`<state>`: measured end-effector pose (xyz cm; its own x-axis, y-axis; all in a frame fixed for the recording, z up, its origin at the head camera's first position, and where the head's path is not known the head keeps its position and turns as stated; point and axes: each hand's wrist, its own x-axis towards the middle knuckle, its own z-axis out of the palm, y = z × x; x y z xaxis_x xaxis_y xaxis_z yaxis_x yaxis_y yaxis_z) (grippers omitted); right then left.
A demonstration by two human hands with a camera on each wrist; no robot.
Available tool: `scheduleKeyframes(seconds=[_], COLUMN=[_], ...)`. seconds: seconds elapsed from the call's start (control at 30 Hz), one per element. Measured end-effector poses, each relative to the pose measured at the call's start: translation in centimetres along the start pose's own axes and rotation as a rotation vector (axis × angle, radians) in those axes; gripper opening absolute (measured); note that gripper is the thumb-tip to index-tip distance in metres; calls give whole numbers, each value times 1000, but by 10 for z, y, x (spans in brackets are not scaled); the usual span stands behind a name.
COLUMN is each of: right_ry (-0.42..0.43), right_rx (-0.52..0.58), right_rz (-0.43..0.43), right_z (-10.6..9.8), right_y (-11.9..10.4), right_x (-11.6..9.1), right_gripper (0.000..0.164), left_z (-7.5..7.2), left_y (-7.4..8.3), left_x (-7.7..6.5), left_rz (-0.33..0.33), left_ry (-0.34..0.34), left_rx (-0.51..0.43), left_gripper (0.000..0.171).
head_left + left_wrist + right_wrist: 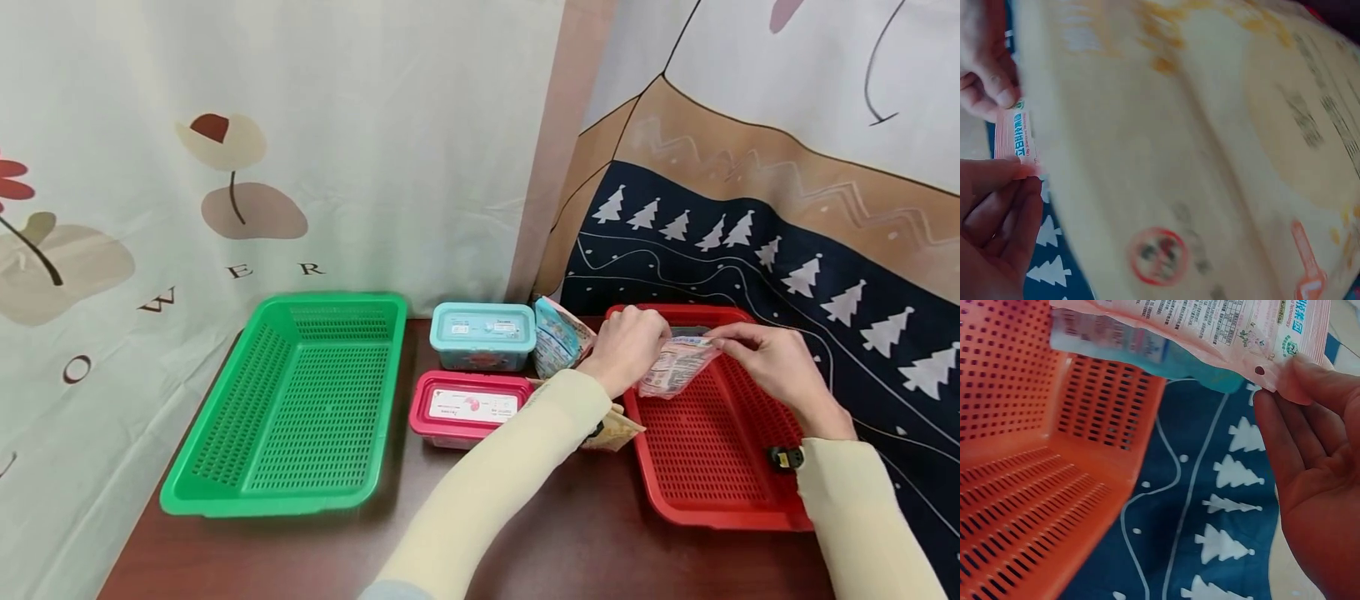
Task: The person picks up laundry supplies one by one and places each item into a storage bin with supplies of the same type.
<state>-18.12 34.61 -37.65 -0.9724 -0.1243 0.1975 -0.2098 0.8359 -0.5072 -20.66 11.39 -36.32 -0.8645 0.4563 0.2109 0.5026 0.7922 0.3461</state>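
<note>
Over the red basket (705, 425), a pink printed plastic packet (675, 371) hangs between both hands. My left hand (626, 346) pinches its left top corner, and my right hand (780, 367) pinches the right top corner between thumb and index finger. Close up in the right wrist view, the packet (1210, 328) shows a small punched hole near the right fingertips. Behind it is a teal package (1116, 340), partly covered. A cream bag (1147, 144) fills most of the left wrist view, hiding much of the packet.
A green basket (382, 400) stands at the left. Between the baskets are a light-blue lidded box (483, 329), a red-lidded box (472, 404), a blue packet (555, 337) and the cream bag (618, 432), partly behind the left forearm. Curtains hang behind the table.
</note>
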Motion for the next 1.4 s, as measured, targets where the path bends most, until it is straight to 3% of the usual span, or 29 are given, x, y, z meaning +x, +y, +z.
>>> scheduleKeyframes(seconds=[0.2, 0.47, 0.8, 1.13, 1.3, 1.4], right_ry=[-13, -31, -49, -101, -115, -99], right_rx=[2, 11, 24, -13, -21, -30], right_rz=[4, -5, 7, 20, 9, -11], right_z=[10, 22, 26, 23, 17, 15], right_y=[8, 12, 14, 8, 1, -4], right_x=[4, 8, 12, 2, -5, -10], right_gripper=[16, 16, 16, 27, 39, 44], left_z=[12, 21, 23, 12, 1, -5], left_y=[2, -2, -1, -4, -10, -13], left_x=[6, 9, 8, -3, -9, -13], left_rz=[27, -27, -31, -34, -26, -3], left_ry=[-15, -35, -55, -102, -111, -81], left_rx=[148, 236, 212, 77, 37, 26], left_gripper=[27, 16, 16, 14, 32, 38])
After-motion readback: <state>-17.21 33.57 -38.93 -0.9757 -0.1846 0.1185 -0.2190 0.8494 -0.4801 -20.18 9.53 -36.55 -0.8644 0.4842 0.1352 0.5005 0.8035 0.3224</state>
